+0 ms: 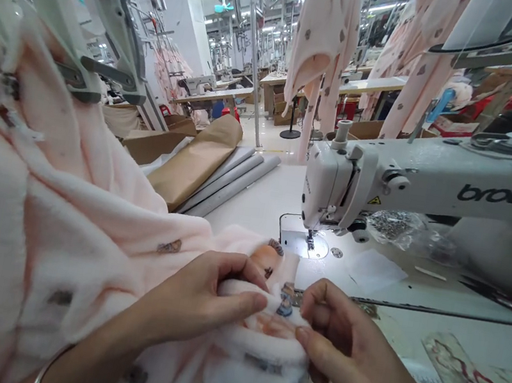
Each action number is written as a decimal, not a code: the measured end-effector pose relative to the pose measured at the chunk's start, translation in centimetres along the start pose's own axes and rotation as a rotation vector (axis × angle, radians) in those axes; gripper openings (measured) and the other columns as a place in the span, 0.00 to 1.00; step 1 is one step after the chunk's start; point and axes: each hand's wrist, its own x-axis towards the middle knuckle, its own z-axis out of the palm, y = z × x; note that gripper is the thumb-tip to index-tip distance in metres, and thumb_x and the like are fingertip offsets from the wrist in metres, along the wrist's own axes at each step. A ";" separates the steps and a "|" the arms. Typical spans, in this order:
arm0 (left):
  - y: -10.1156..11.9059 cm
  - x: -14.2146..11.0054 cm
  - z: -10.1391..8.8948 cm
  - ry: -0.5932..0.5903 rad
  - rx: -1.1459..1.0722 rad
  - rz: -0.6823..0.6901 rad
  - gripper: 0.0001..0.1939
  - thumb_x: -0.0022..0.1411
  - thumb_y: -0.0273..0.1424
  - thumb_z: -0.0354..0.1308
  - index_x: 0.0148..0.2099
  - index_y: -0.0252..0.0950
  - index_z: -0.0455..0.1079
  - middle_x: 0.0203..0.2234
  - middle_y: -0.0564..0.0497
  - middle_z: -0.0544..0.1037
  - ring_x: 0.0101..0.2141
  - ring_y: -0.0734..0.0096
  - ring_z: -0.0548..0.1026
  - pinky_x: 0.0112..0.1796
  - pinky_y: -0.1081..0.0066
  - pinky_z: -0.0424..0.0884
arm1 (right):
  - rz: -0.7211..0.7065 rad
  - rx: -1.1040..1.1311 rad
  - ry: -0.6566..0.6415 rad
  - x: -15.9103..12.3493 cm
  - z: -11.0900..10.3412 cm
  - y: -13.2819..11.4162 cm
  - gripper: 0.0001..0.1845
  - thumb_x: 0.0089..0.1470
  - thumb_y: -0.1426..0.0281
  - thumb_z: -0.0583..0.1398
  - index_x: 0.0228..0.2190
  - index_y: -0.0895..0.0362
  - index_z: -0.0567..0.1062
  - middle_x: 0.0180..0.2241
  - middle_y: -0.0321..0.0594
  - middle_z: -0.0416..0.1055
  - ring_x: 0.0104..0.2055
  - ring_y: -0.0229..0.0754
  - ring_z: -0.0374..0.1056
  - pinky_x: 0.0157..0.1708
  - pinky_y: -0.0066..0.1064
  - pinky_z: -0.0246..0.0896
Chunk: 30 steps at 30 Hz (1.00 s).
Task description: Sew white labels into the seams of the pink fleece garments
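A fluffy pale pink fleece garment [144, 251] with small printed motifs spreads over the left side and drapes past the table's front edge. My left hand [215, 295] pinches a folded layer of it between thumb and fingers. On the right, my right hand [331, 333] has its fingers curled, with the thumb and fingertips closed on the edge of the same fleece. Just beyond my hands stands a white sewing machine [423, 179], its lit needle and presser foot [310, 239] apart from the fabric. My right fingertips are partly hidden.
Brown paper [198, 156] and several grey rolls [238, 182] lie behind the fleece. A clear plastic bag [395, 230] and a white scrap [374, 268] are by the machine. Pink garments [327, 34] hang ahead. A pale green frame [80, 15] rises at the upper left.
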 end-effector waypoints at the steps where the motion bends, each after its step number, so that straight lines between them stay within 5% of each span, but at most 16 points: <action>1: 0.0 0.1 -0.1 -0.009 0.034 0.007 0.07 0.57 0.32 0.56 0.37 0.35 0.71 0.26 0.56 0.72 0.27 0.78 0.66 0.26 0.80 0.59 | -0.057 -0.125 0.032 0.0 -0.2 0.2 0.12 0.55 0.59 0.56 0.32 0.54 0.61 0.25 0.31 0.64 0.24 0.32 0.59 0.22 0.24 0.55; 3: 0.1 0.3 -0.2 -0.043 0.080 0.018 0.07 0.58 0.33 0.55 0.37 0.35 0.71 0.26 0.55 0.72 0.27 0.77 0.67 0.28 0.79 0.61 | -0.314 -0.505 0.203 -0.2 -0.8 0.1 0.07 0.58 0.64 0.54 0.38 0.52 0.65 0.32 0.36 0.68 0.34 0.38 0.65 0.34 0.30 0.63; 5: 0.3 0.7 -0.3 -0.089 0.109 0.058 0.07 0.59 0.32 0.54 0.38 0.35 0.71 0.27 0.55 0.73 0.28 0.77 0.69 0.29 0.79 0.63 | -0.638 -0.905 0.375 -0.3 -1.3 -0.7 0.13 0.57 0.69 0.54 0.45 0.50 0.67 0.43 0.39 0.69 0.48 0.43 0.63 0.48 0.37 0.59; 7: 0.5 1.6 -0.3 -0.152 0.139 0.169 0.08 0.59 0.30 0.54 0.40 0.36 0.71 0.30 0.54 0.74 0.32 0.75 0.70 0.34 0.78 0.65 | -0.798 -1.141 0.345 -0.3 -1.9 -1.8 0.14 0.56 0.72 0.55 0.44 0.50 0.69 0.48 0.39 0.67 0.53 0.46 0.60 0.52 0.39 0.55; 9: 0.2 3.1 -0.5 -0.238 0.180 0.294 0.08 0.60 0.30 0.54 0.41 0.36 0.72 0.34 0.51 0.74 0.37 0.73 0.71 0.40 0.76 0.65 | -0.631 -1.180 0.162 -0.1 -2.5 -2.9 0.08 0.56 0.70 0.55 0.37 0.51 0.73 0.41 0.38 0.71 0.45 0.44 0.66 0.42 0.34 0.62; 11: -0.6 5.2 -1.1 -0.305 0.240 0.341 0.10 0.58 0.33 0.57 0.42 0.36 0.72 0.36 0.50 0.75 0.39 0.71 0.71 0.42 0.74 0.64 | -0.285 -1.069 0.046 0.2 -3.2 -3.3 0.09 0.56 0.66 0.54 0.27 0.53 0.72 0.27 0.35 0.72 0.29 0.39 0.68 0.28 0.29 0.62; 13: -1.5 7.7 -2.1 -0.297 0.343 0.298 0.13 0.53 0.35 0.61 0.42 0.37 0.72 0.37 0.51 0.75 0.39 0.70 0.71 0.41 0.74 0.65 | 0.049 -0.868 0.027 0.6 -4.2 -3.0 0.14 0.56 0.61 0.53 0.23 0.55 0.68 0.18 0.33 0.69 0.20 0.37 0.65 0.22 0.27 0.57; 15: -1.8 9.9 -2.9 -0.260 0.474 0.215 0.19 0.48 0.36 0.64 0.43 0.37 0.72 0.38 0.51 0.74 0.40 0.69 0.71 0.40 0.74 0.65 | 0.221 -0.660 0.042 1.0 -5.2 -2.0 0.16 0.55 0.58 0.54 0.23 0.55 0.65 0.15 0.32 0.68 0.17 0.36 0.64 0.20 0.26 0.56; 18: -0.2 11.1 -2.4 -0.187 0.682 0.207 0.18 0.51 0.37 0.61 0.44 0.36 0.71 0.38 0.50 0.74 0.40 0.68 0.71 0.42 0.71 0.64 | 0.271 -0.470 0.083 1.2 -6.5 -0.3 0.16 0.54 0.57 0.55 0.24 0.56 0.62 0.16 0.33 0.69 0.16 0.36 0.64 0.19 0.25 0.55; 22: 2.8 9.5 1.5 -0.193 0.782 0.311 0.23 0.59 0.48 0.51 0.47 0.36 0.69 0.42 0.46 0.74 0.44 0.60 0.71 0.45 0.65 0.62 | 0.275 -0.406 0.143 0.6 -7.3 0.2 0.14 0.54 0.59 0.54 0.24 0.55 0.62 0.15 0.33 0.68 0.15 0.36 0.63 0.18 0.25 0.54; 25: 2.4 8.7 4.0 -0.235 0.739 0.264 0.25 0.58 0.51 0.50 0.44 0.36 0.69 0.39 0.45 0.74 0.43 0.57 0.71 0.42 0.64 0.63 | 0.277 -0.452 0.170 -0.1 -8.1 -0.3 0.14 0.55 0.58 0.53 0.25 0.55 0.63 0.15 0.33 0.67 0.16 0.37 0.63 0.19 0.26 0.55; 27: 1.3 8.9 4.5 -0.223 0.621 0.202 0.20 0.58 0.49 0.51 0.39 0.37 0.69 0.36 0.48 0.75 0.38 0.61 0.71 0.37 0.68 0.63 | 0.246 -0.572 0.146 -0.5 -8.8 -0.6 0.13 0.55 0.59 0.54 0.26 0.55 0.67 0.19 0.34 0.69 0.22 0.39 0.66 0.24 0.27 0.58; 30: 0.0 9.5 4.2 -0.232 0.462 0.115 0.17 0.56 0.46 0.55 0.37 0.37 0.69 0.33 0.51 0.75 0.34 0.67 0.70 0.32 0.71 0.62 | 0.089 -0.780 0.162 -0.6 -9.7 -1.2 0.14 0.51 0.60 0.58 0.39 0.53 0.72 0.39 0.38 0.72 0.42 0.44 0.67 0.41 0.31 0.59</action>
